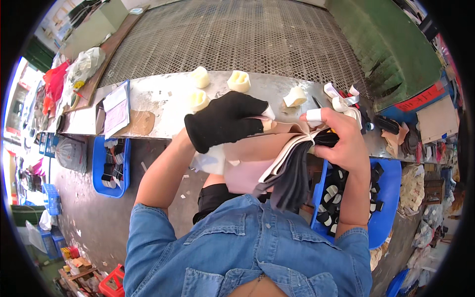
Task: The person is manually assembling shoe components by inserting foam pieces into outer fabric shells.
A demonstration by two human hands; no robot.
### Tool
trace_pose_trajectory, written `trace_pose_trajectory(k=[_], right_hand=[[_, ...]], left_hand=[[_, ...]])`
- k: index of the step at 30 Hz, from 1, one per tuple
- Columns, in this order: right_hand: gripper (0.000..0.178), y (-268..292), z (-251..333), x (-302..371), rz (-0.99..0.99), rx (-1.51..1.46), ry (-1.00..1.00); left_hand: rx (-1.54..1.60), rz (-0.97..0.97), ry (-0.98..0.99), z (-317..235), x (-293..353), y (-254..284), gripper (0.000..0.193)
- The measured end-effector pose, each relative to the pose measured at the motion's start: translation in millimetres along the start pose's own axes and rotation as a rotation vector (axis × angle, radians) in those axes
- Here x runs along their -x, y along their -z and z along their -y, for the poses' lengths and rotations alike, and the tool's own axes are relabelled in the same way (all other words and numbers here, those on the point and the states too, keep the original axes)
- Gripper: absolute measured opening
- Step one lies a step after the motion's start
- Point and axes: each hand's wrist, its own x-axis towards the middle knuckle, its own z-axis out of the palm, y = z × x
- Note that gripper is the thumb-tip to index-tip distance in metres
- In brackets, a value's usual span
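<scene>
My left hand (225,119), in a black glove that leaves some taped fingertips bare, is closed on the beige and pink side of a bundle of thin sheet pieces (255,163), like leather or fabric. My right hand (341,136), bare with white tape round a finger, pinches the same bundle near a white tie. Dark grey pieces (292,183) fan downward from there, beside a cream layer. The bundle hangs over the bench's near edge, in front of my body. Just beyond my hands, a cream roll-like piece (295,96) sits on the metal bench (163,94).
More cream pieces (239,81) stand farther back on the bench. A blue bin (391,198) of small black-and-white pieces is below my right arm; another blue bin (110,190) is at left. Wire mesh (237,39) lies behind the bench. A red stool (113,282) is lower left.
</scene>
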Motion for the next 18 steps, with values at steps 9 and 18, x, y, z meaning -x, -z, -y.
trace_pose_trajectory(k=[9, 18], right_hand=[[0.037, -35, 45, 0, -0.159, 0.434, 0.314], [0.031, -51, 43, 8, -0.107, 0.307, 0.088]], left_hand=[[0.313, -0.676, 0.504, 26, 75, 0, 0.033], [0.234, -1.327, 0.544, 88, 160, 151, 0.045]])
